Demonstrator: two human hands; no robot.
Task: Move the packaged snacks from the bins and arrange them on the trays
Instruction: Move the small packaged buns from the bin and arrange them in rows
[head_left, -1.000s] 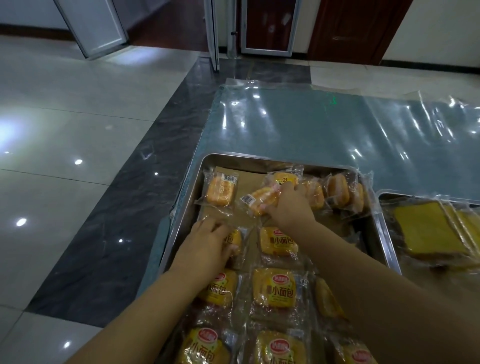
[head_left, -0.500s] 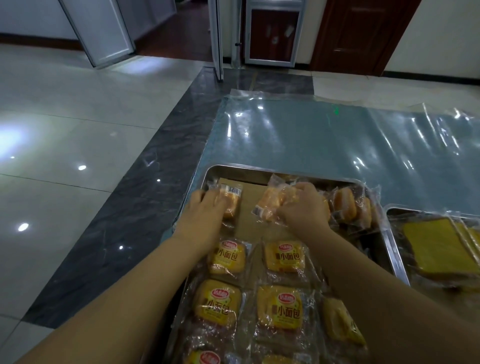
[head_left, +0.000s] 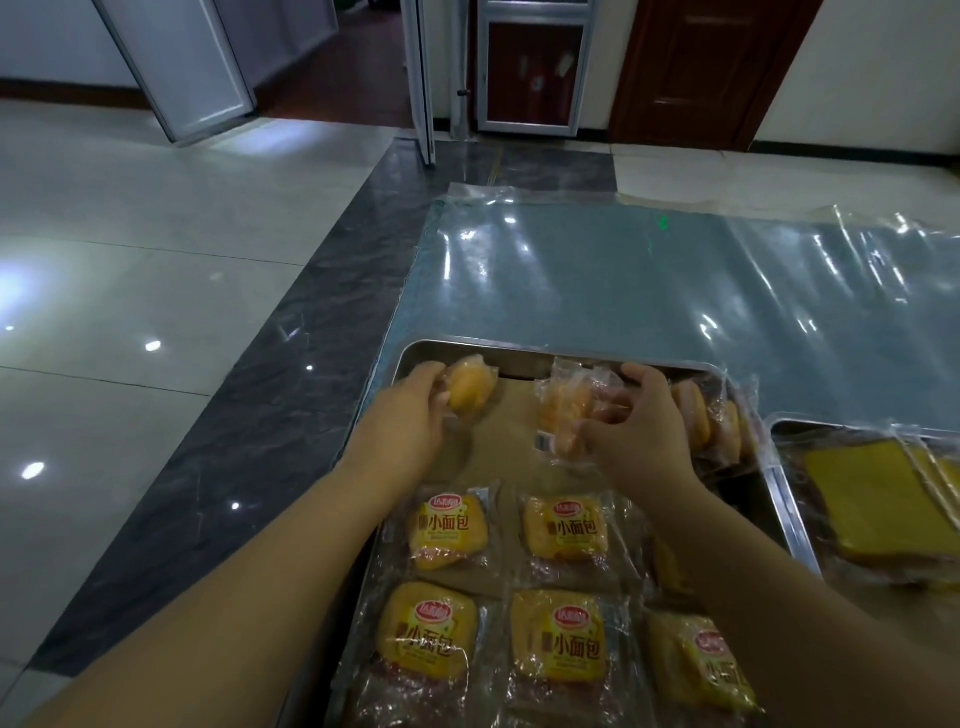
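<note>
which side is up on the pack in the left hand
Plain side up: the pack held by the left hand shows bare bun, no printed label.

Dim, wide-angle warped view; ceiling-light glare on plastic sheet and floor.

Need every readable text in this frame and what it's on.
"小面包": on the yellow label of each face-up bread packet in the tray.
Red oval logo above it: too blurred to read.
Small print under it: too small to read.
Barcode on the barcoded packet gripped by the right hand: digits unreadable.
Plain packet gripped by the left hand: no text showing.
</note>
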